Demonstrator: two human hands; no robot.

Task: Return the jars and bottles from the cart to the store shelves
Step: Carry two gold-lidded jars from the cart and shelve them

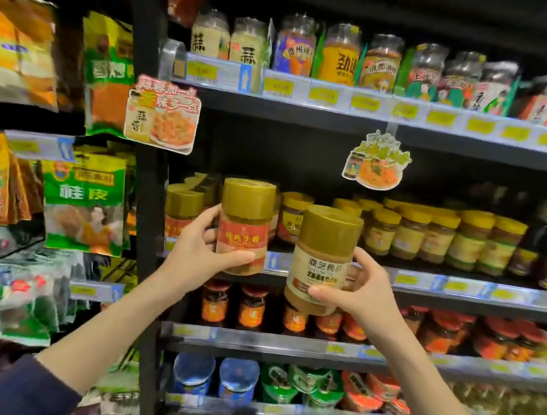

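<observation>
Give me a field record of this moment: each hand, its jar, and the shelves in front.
left hand: grips red-label jar, gold lid, upright
right hand: grips cream-label jar, gold lid, leaning slightly
jar position: both held in front of the middle shelf, neither set down
middle shelf stock: rows of gold-lidded jars
shelf below: red-lidded jars
far left: hanging packets

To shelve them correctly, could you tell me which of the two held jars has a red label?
The red-labelled jar is the one in the left hand; the cream-labelled jar, tilted, is in the right hand.
</observation>
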